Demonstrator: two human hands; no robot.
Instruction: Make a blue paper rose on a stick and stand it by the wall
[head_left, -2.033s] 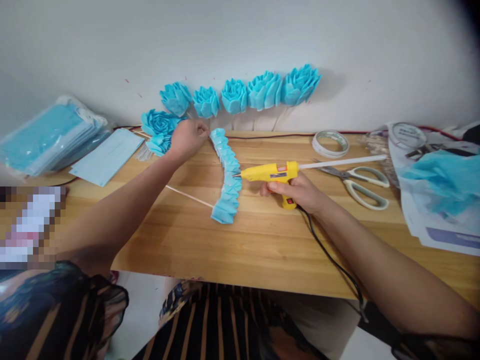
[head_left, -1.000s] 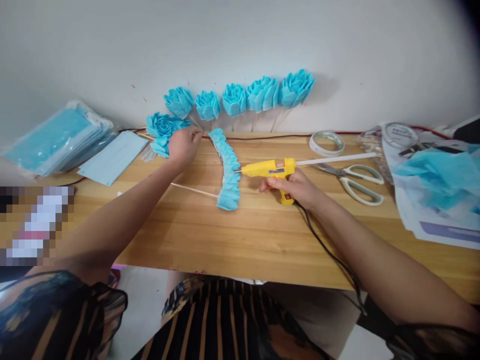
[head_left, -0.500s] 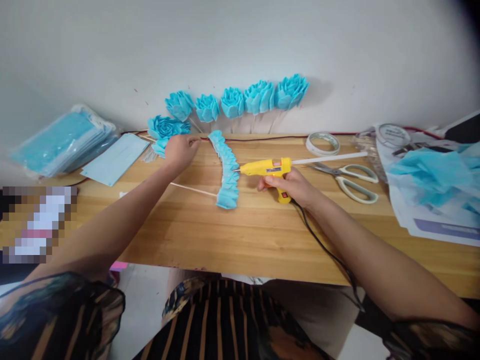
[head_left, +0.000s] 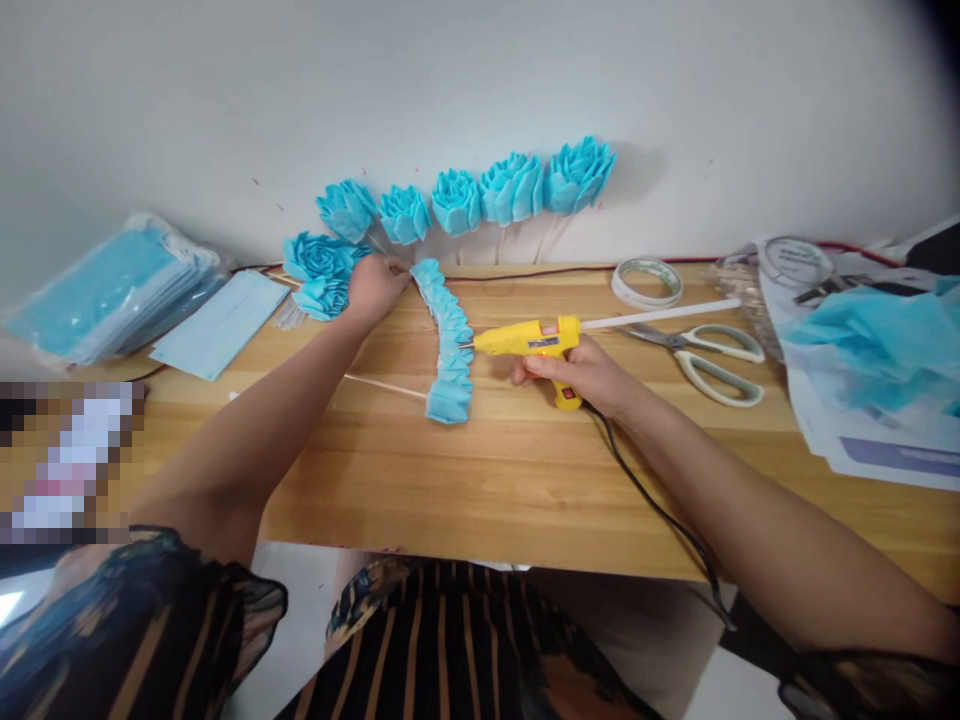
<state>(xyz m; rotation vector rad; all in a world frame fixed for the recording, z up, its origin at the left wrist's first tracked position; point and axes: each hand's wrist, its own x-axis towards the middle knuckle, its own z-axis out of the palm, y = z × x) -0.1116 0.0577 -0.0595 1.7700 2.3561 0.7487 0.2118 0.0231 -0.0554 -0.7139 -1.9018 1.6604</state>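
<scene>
Gripped by the right hand (head_left: 592,378), the hot-glue gun (head_left: 525,340) at three o'clock of the pleated strip (head_left: 451,378) may drag it if the left hand (head_left: 376,288), its hold unclear, slips.

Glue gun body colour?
Yellow. The glue gun shows best in the head view, the only one.

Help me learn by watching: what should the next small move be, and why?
Probably the right hand should draw the glue gun slowly along the pleated blue strip toward its near end: the nozzle appears to meet the strip partway along, and the left hand is beside the far end.
</scene>
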